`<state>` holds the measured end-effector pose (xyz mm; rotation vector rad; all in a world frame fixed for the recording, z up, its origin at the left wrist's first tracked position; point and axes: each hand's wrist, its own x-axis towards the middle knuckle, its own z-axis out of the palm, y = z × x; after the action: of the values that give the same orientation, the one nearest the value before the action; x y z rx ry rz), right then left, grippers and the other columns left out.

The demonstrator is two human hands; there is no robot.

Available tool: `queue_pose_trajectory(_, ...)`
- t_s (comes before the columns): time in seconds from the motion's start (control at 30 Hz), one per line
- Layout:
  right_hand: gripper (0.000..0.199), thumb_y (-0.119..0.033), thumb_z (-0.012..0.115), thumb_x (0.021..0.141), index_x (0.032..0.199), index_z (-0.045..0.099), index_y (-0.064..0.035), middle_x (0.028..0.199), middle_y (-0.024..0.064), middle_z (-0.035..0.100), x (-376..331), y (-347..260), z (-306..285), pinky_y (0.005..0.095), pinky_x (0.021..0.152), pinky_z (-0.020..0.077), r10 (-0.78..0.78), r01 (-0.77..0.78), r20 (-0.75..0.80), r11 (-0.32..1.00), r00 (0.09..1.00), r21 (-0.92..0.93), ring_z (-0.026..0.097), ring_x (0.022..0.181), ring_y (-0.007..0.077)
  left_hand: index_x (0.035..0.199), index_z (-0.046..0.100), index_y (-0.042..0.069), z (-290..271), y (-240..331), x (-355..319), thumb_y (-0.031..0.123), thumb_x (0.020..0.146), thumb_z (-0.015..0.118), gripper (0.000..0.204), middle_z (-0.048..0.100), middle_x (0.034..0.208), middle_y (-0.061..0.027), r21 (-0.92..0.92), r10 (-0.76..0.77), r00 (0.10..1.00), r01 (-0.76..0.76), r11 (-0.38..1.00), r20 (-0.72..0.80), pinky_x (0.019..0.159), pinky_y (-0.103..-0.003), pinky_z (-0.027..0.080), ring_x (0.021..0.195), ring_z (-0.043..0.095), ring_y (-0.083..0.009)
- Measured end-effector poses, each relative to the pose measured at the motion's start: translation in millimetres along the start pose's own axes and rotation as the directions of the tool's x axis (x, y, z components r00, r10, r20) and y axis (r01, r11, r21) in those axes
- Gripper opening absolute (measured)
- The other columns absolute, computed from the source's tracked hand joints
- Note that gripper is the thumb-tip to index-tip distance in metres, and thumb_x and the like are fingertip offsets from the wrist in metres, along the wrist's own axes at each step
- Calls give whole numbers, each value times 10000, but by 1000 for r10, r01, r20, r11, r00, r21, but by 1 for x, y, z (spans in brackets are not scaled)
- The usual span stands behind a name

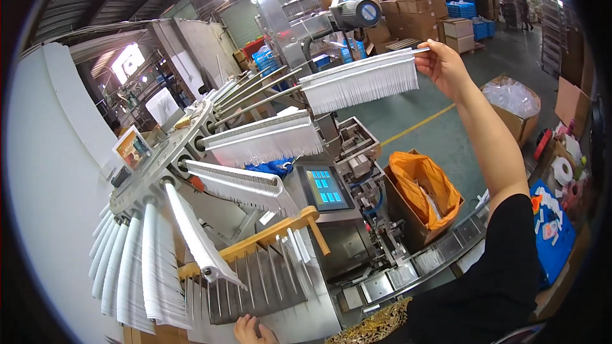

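My right hand (440, 67) is raised at arm's length, with thumb and fingers pinched on the outer end of a white fringed strip (360, 81). That strip stretches almost level along a thin rod, its fine strands hanging down. Low in the view, my left hand (254, 331) is partly cut off by the lower edge. Its fingers are loosely bent and apart, beside a dark panel (255, 293) below a wooden rack (255, 242) with several thin metal rods. Nothing shows in that hand.
A round metal carousel (159, 153) carries several more white fringed bundles (159, 267) on rods. A touchscreen (327, 188) and machine parts (360, 153) stand at the centre. Right of them is a carton with an orange liner (421, 178). Stacked cartons (408, 6) stand behind.
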<state>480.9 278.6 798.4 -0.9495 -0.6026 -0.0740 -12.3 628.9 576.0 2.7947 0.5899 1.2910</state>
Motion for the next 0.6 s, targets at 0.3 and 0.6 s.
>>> queue_pose_trajectory(0.3, 240, -246, 438, 881, 892, 544, -31, 816, 108, 619, 35, 45, 30, 273, 643, 518, 105, -122, 156, 987, 982, 103, 619, 739, 181, 900, 572, 18, 1, 0, 1, 82, 718, 539, 196, 559, 982, -168, 9, -14, 1000, 14, 1000, -3, 809, -446, 391, 926, 501, -361)
queue_pose_trajectory(0.6, 242, -275, 476, 861, 875, 513, -37, 775, 126, 599, 27, 114, 145, 295, 611, 516, 143, -175, 142, 954, 979, 242, 612, 684, 197, 884, 583, 24, 2, 1, 0, 84, 713, 530, 188, 567, 976, -157, 2, -35, 999, 35, 999, -19, 839, -449, 383, 931, 503, -360)
